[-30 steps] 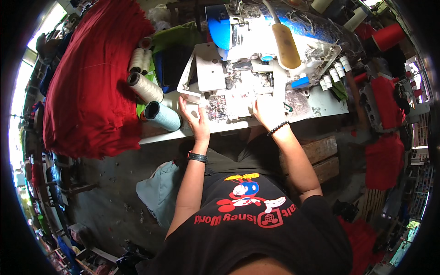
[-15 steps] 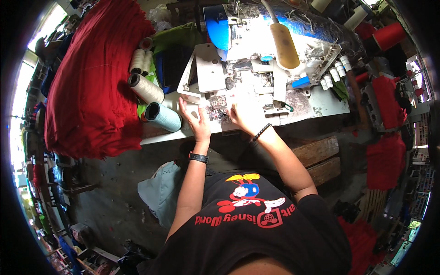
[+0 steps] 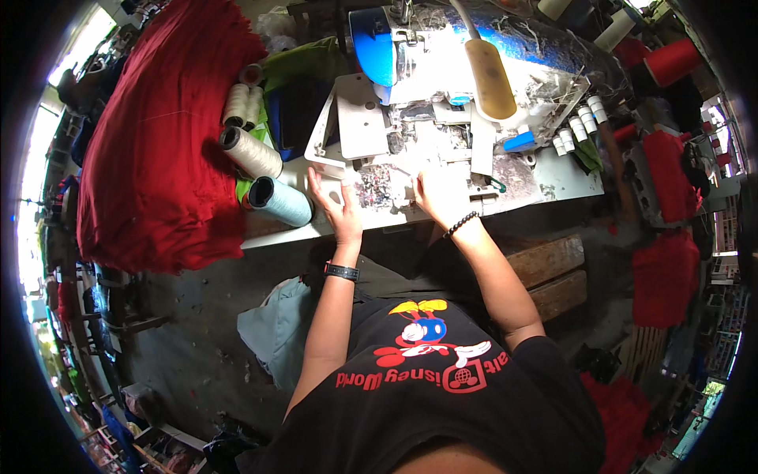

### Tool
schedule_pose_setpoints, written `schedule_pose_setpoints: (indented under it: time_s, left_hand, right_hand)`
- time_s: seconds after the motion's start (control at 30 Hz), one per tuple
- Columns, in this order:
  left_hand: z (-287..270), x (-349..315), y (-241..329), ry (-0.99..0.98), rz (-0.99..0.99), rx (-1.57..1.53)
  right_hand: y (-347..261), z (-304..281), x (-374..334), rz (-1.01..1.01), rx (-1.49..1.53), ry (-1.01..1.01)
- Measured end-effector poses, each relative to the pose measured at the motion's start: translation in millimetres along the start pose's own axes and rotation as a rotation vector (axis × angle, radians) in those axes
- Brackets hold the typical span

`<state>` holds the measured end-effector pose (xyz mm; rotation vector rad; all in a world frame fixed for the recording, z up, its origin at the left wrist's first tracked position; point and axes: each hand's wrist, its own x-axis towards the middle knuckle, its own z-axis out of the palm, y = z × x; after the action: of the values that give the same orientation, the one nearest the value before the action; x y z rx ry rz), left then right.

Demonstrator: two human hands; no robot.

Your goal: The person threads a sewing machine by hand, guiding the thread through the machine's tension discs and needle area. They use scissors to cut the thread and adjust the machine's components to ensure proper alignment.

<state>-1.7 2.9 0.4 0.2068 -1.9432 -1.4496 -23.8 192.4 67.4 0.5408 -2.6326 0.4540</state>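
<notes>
Under a bright lamp stands a sewing machine with a blue and white body, its lower front exposed and strewn with lint and thread scraps. My left hand is open, fingers stretched up beside a hinged white cover; its fingertips are at the cover's lower edge. To the right, my right hand reaches into the glare below the needle area. Its thumb shows, but strong light washes out the other fingers, and whether they hold anything is hidden.
Left of the machine are a light blue thread cone, a cream cone and a large heap of red fabric. A yellowish lamp head hangs over the machine. Several white spools stand at right, above a wooden bench.
My right hand has shifted a little to the right, away from the linty area, exposing more of the scraps. My left hand has stayed in place.
</notes>
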Motion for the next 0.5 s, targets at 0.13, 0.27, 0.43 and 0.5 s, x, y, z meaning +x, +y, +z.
schedule_pose_setpoints:
  time_s: [0.13,0.27,0.43,0.5]
  left_hand:
    - [-1.3,0.1,-3.1,-0.003,0.016,0.019]
    - [-2.3,-0.3,-2.8,-0.002,0.002,0.015]
    - [-0.9,0.6,0.1,-0.005,0.010,0.018]
    - [-1.0,1.3,1.7,-0.002,0.009,0.018]
  right_hand:
    - [-22.0,-6.3,4.7,-0.075,0.162,0.047]
    - [-28.8,-7.2,7.5,-0.066,0.125,-0.049]
    - [-25.7,-21.5,-1.9,-0.072,0.100,-0.060]
    - [-25.7,-27.3,-8.1,-0.063,0.087,-0.072]
